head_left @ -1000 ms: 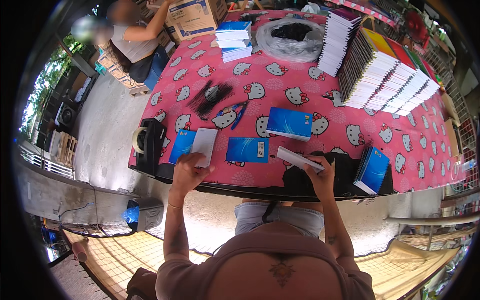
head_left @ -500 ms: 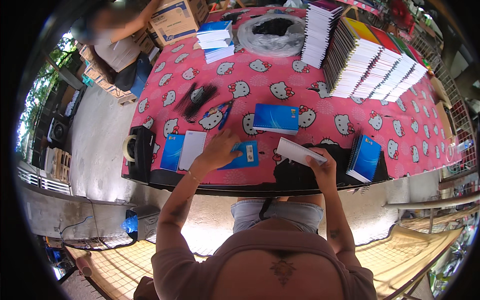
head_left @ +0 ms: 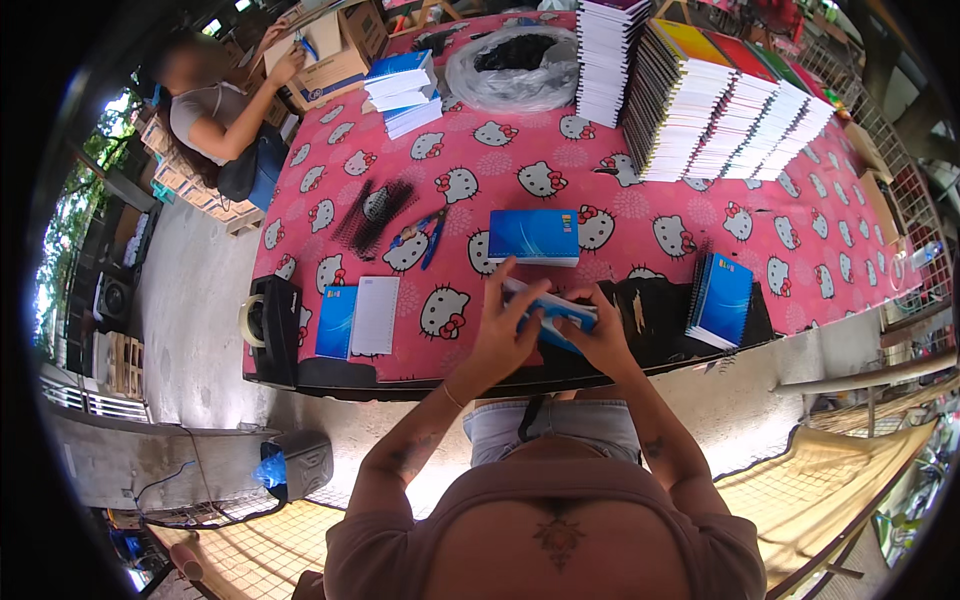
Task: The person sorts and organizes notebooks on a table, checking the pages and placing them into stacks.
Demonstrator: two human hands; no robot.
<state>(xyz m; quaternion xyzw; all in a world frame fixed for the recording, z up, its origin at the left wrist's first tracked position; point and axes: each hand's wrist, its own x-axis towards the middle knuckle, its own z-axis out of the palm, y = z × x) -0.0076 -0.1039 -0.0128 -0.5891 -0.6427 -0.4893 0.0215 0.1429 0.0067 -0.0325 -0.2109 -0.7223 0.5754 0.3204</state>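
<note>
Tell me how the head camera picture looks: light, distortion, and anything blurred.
Head view: bright daylight, colours vivid on the pink tablecloth; fisheye bends the table edge and leaves a black rim around the picture; the left hand and right hand, holding a blue-and-white booklet, are fairly sharp; the co-worker's face at upper left is blurred; glare shows on the clear plastic bag.
</note>
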